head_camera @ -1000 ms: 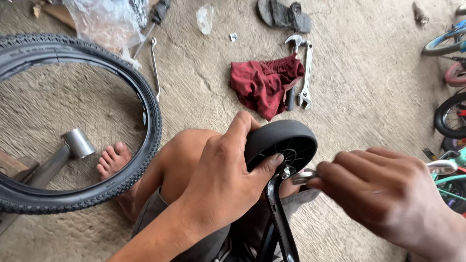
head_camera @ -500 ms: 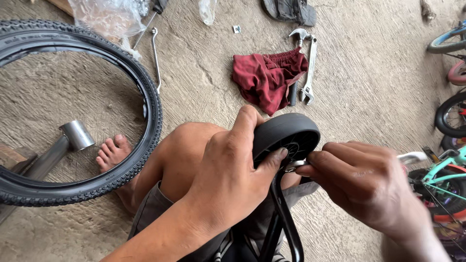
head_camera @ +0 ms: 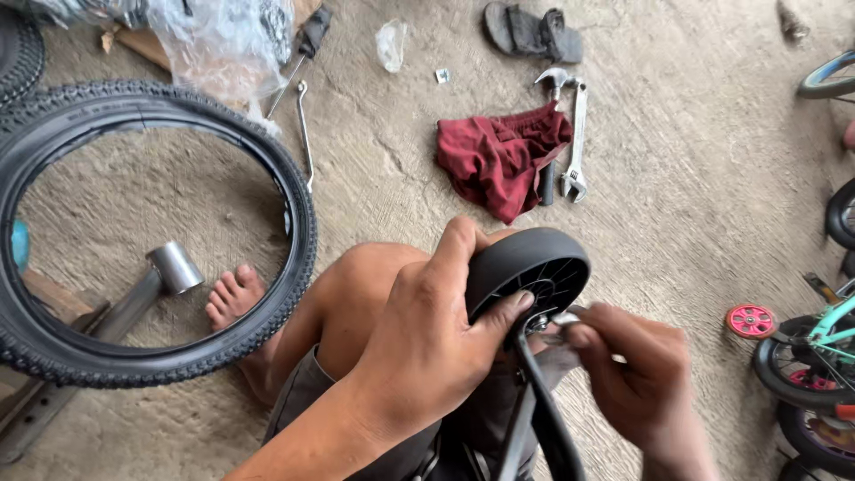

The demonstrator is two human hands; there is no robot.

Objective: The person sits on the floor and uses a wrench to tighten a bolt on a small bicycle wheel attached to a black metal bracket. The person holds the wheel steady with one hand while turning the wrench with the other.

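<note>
Tyre (head_camera: 160, 236), big black knobbly one, is lying flat on the concrete floor (head_camera: 695, 223) at left, ringing a bare foot (head_camera: 233, 298) and a grey metal tube (head_camera: 169, 272). Red cloth (head_camera: 499, 156) is sitting far-centre w/ an adjustable wrench (head_camera: 577, 142) and a hammer (head_camera: 552, 85) just beside its right edge. Small bikes are crowding the right edge, one w/ a pink hub (head_camera: 750, 321).

Small black wheel (head_camera: 530, 267), plastic w/ ribbed spokes, is standing near-centre over the person's knee (head_camera: 374, 285), its face turned toward the right. Black bracket arm (head_camera: 534, 410) is running from the hub down toward the near edge, so its long axis is lying near-to-far, roughly upright in view.

Left hand (head_camera: 427, 347) is wrapping the wheel from the left: thumb going over the far rim, fingers curling onto the spoked face, tips sitting just left of the hub. Firm grip, closed on the wheel.

Right hand (head_camera: 637, 374) is coming in from the right, fingers pinched narrow on a small silvery fitting (head_camera: 557, 322) at the hub; can't tell if it's a nut, bolt or tool end. So the hub is lying directly left of the right fingertips, touching or nearly so, w/ the left fingertips on the opposite side of the axle. Right hand is the one on the hardware; left is only bracing.
</note>
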